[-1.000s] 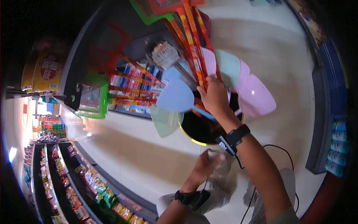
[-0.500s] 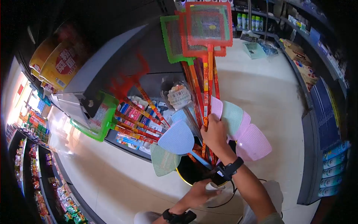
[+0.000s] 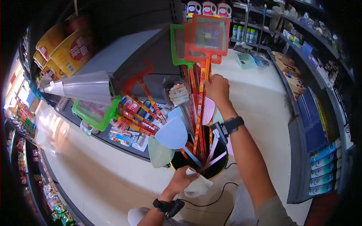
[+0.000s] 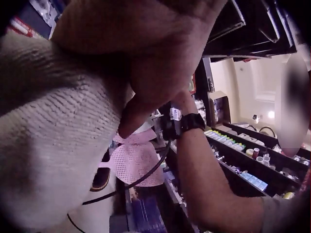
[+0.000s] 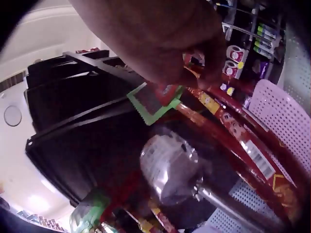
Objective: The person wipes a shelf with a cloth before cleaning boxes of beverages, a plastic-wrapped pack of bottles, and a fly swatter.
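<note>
My right hand [image 3: 218, 88] curls its fingers at the red-and-yellow patterned handle of a fly swatter [image 3: 203, 71], just below the square mesh heads. In the right wrist view, patterned handles [image 5: 252, 150] run down from the fingers. The swatters stand in a black bucket [image 3: 217, 174] with a yellow rim. Around its edge lean plastic swatters: a blue one [image 3: 172, 132], a pale green one [image 3: 160, 152] and a pink one [image 3: 208, 110]. In front of the bucket, my left hand [image 3: 179, 180] grips a white cloth [image 3: 198, 186], its ridged weave [image 4: 58, 111] large in the left wrist view.
More green and red swatters [image 3: 102, 115] lean out at the left over a low shelf of small packets [image 3: 124, 135]. Yellow buckets [image 3: 73, 51] stand above. A plastic-wrapped brush-like item [image 3: 178, 94] rises from the bucket. Shelves line the right; a black cable [image 3: 211, 203] crosses the floor.
My right hand has moved up the swatter handles, from near the bucket to just under the mesh heads. The left hand has come closer to the bucket with the cloth. The head view has tilted up.
</note>
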Demonstrator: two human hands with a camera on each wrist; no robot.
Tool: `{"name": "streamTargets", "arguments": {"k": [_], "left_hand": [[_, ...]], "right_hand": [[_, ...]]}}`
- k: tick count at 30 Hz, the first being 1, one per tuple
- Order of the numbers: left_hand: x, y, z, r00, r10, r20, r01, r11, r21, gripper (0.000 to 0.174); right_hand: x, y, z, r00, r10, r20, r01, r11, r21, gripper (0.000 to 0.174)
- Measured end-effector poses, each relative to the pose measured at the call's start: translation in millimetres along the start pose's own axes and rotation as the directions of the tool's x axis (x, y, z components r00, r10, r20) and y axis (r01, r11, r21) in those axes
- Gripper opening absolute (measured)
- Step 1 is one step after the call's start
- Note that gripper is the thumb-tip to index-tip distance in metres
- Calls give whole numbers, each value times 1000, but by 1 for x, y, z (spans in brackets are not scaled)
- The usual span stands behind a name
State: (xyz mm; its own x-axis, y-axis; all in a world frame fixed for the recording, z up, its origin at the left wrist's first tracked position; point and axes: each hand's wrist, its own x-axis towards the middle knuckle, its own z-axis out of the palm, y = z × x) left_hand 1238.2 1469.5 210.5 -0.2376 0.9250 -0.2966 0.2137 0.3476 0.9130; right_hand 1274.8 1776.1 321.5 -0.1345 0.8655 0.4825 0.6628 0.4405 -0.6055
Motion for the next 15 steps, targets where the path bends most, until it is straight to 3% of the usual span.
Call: {"name": "streamTargets", "arguments": {"k": [1, 3, 7, 8, 11, 12, 13, 14, 15], "left_hand": [[1, -4, -1, 1000, 10, 11, -10, 1000, -23, 30], [1, -11, -1, 999, 24, 33, -22, 997, -74, 27], [-3, 7, -7, 999, 24, 31, -26, 998, 49, 24], [1, -5, -6, 999, -6, 38, 8, 999, -49, 27], [-1, 2, -5, 998, 6, -69, -14, 994, -110, 28], [2, 4, -7, 999, -23, -46, 25, 999, 33, 30], [6, -9, -4, 998, 34, -43, -37, 997, -69, 28], [1, -7, -2, 999, 41, -22, -42, 996, -76, 26], [1, 2, -5, 999, 44, 4, -44, 996, -81, 24]], "right_hand": [[12, 5, 6, 986, 84, 146, -97, 992, 82, 20], [31, 22, 16, 869, 207, 449, -318, 930, 186, 24], [40, 26, 12, 943, 127, 306, -199, 956, 215, 24], [43, 23, 2, 961, 112, 255, -176, 954, 244, 24], [65, 6, -43, 999, -4, 41, -10, 944, 329, 17], [77, 7, -55, 997, -60, -48, 74, 924, 375, 16], [101, 18, -65, 985, -125, -115, 162, 890, 426, 13], [122, 25, -87, 959, -212, -187, 264, 907, 329, 11], [107, -1, -135, 972, -168, -166, 230, 831, 507, 12]]}}
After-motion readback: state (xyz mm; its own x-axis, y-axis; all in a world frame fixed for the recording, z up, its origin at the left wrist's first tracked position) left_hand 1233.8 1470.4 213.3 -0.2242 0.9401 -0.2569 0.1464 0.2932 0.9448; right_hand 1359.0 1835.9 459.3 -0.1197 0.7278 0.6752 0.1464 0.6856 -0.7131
